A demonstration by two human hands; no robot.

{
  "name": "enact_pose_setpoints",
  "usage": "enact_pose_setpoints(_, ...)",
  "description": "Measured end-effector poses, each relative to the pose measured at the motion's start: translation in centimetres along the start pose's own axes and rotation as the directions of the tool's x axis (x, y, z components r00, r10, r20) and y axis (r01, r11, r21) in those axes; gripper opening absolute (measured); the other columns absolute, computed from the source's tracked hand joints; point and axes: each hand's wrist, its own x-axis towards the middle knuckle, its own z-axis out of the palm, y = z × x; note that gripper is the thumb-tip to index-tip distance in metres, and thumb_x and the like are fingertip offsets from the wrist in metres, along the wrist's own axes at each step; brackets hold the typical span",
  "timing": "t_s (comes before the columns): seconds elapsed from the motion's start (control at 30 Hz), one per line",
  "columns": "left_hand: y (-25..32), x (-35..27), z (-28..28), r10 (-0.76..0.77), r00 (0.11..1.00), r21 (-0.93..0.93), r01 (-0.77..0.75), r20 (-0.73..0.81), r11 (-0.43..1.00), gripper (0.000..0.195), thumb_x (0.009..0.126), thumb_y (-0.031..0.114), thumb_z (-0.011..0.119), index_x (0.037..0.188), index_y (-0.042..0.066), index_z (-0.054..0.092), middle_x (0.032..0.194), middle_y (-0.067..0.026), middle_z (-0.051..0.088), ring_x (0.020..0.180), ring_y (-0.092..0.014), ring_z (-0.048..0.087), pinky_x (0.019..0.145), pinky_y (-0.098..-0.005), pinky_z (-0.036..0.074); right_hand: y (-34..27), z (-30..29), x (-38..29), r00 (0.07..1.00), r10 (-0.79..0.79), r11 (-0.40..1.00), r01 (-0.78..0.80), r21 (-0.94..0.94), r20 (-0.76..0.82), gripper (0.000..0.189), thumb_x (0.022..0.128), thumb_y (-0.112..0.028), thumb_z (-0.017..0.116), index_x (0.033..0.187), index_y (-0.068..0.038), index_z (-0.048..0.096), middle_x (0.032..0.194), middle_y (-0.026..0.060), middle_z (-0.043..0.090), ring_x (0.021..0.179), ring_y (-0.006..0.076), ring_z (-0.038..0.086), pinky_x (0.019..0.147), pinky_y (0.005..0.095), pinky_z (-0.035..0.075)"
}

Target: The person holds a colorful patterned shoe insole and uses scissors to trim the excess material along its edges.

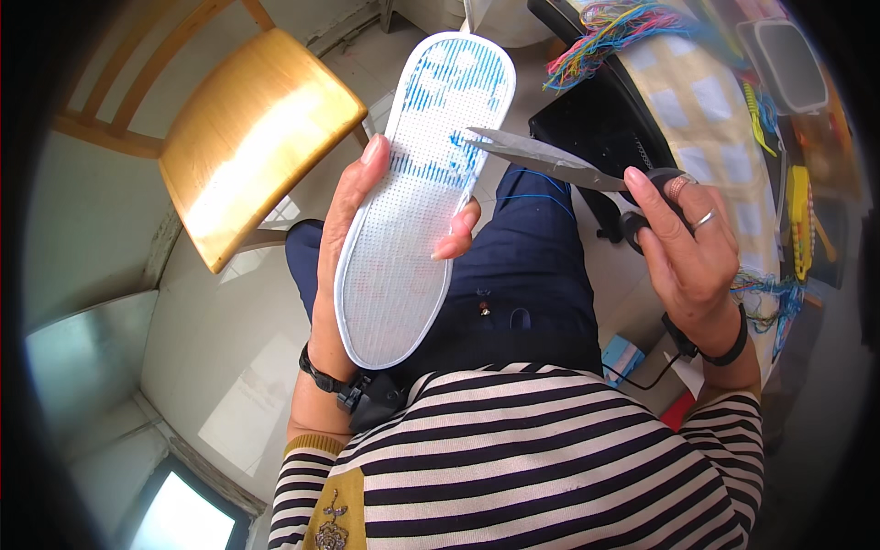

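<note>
My left hand (357, 185) grips a white insole (405, 234) by its edges, thumb on one side and fingertips on the other. Blue stitching (430, 168) covers part of its perforated mesh, in a band across the middle and at the far rounded end. In my right hand (687, 234) is a pair of scissors (550, 161) with black handles. Their blades point left, with the tips over the blue stitches near the insole's right edge. Whether the tips touch the insole I cannot tell. Blue thread (533, 197) lies across my dark trouser leg.
A wooden chair (268, 137) stands at the left. On the right, a table with a checked cloth (694, 130) bears a bundle of coloured threads (605, 34), a second thread bundle (777, 295), a yellow cutter (799, 220) and a clear container (787, 65). A blue box (622, 357) sits below.
</note>
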Motion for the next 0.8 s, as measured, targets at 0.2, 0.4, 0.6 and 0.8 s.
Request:
enact_pose_setpoints(0.2, 0.0, -0.1, 0.4, 0.012, 1.0, 0.048, -0.01, -0.028, 0.999, 0.059, 0.098, 0.053, 0.048, 0.122, 0.0, 0.055, 0.076, -0.018, 0.062, 0.056, -0.016, 0.051, 0.052, -0.023, 0.038, 0.2, -0.3, 0.0, 1.0, -0.03, 0.997, 0.03, -0.065, 0.003, 0.059, 0.064, 0.009, 0.073, 0.12, -0.007, 0.07, 0.092, 0.0129, 0.058, 0.073, 0.026, 0.054, 0.065, 0.0345, 0.046)
enact_pose_setpoints(0.4, -0.2, -0.3, 0.7, 0.111, 0.99, 0.259, -0.085, -0.087, 0.962, 0.056, 0.098, 0.053, 0.047, 0.12, 0.002, 0.056, 0.073, -0.0157, 0.061, 0.057, -0.016, 0.051, 0.054, -0.0247, 0.038, 0.4, -0.2, 0.2, 0.998, -0.065, 0.994, 0.066, -0.085, 0.016, 0.056, 0.066, 0.007, 0.073, 0.12, -0.007, 0.07, 0.093, 0.0124, 0.058, 0.071, 0.0243, 0.052, 0.065, 0.0338, 0.044)
enact_pose_setpoints(0.6, 0.1, -0.3, 0.2, 0.061, 0.998, 0.085, -0.06, -0.009, 0.995, 0.057, 0.099, 0.052, 0.044, 0.121, 0.0, 0.054, 0.076, -0.0193, 0.062, 0.054, -0.016, 0.048, 0.052, -0.0234, 0.037, 0.0, 1.3, -0.1, 0.999, -0.028, 0.999, 0.026, -0.043, -0.025, 0.056, 0.066, 0.007, 0.072, 0.12, -0.006, 0.07, 0.093, 0.0116, 0.058, 0.069, 0.0228, 0.052, 0.064, 0.0337, 0.043)
enact_pose_setpoints(0.8, 0.2, -0.3, 0.2, 0.018, 0.999, 0.012, -0.018, -0.031, 1.0, 0.061, 0.098, 0.055, 0.045, 0.121, -0.001, 0.054, 0.077, -0.0208, 0.062, 0.053, -0.016, 0.048, 0.05, -0.0237, 0.037, 0.5, 1.9, -0.2, 0.987, -0.139, 0.974, 0.122, -0.188, -0.078, 0.055, 0.067, 0.005, 0.071, 0.121, -0.004, 0.069, 0.093, 0.0122, 0.058, 0.071, 0.0231, 0.054, 0.064, 0.0338, 0.042)
